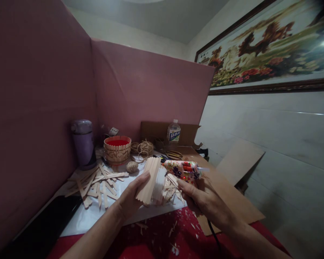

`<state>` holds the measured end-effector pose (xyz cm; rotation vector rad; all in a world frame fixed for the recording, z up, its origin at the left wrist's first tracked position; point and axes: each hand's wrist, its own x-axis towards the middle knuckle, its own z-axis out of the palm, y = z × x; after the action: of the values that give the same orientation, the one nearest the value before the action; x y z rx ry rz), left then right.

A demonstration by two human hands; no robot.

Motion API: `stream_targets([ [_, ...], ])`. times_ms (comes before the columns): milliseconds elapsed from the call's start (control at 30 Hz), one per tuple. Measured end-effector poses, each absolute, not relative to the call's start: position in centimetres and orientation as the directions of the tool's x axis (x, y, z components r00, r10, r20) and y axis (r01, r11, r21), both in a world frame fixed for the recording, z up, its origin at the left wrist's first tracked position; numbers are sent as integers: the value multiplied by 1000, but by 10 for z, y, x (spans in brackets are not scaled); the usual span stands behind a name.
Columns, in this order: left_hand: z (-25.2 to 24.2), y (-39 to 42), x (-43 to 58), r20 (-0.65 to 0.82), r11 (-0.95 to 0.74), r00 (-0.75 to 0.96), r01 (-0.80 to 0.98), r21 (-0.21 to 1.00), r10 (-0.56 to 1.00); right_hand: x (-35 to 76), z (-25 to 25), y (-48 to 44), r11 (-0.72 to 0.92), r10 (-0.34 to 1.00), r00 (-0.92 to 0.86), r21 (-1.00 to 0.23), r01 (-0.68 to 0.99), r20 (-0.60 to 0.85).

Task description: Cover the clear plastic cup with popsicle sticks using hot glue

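My left hand (135, 190) grips a panel of flat wooden craft sticks (149, 180) set side by side, its thumb along the left edge. In my right hand (199, 196) is a glue gun (180, 169) with a flowery patterned body, its nozzle pointing left toward the panel's upper part. A clear glue stick (203, 169) pokes out of its back end, and a small red light shows on the body. Whether the nozzle touches the panel cannot be made out. Between the hands lies a pile of broken stick pieces (171, 189).
Loose craft sticks (97, 183) spread at left beside a purple bottle (83, 144). Behind stand a stick-covered bowl (117, 149) with red inside, a twine ball (132, 166), loose twine (144, 147) and a labelled plastic bottle (174, 132). Cardboard (232, 201) lies at right.
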<state>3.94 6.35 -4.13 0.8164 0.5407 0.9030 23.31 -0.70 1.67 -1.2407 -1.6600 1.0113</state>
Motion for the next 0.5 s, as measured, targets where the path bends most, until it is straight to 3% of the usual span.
stream_targets([
  [500,-42,63,39,-49,364,550,-481,798,834,234,10,-4,173,979,-152,-944,280,134],
])
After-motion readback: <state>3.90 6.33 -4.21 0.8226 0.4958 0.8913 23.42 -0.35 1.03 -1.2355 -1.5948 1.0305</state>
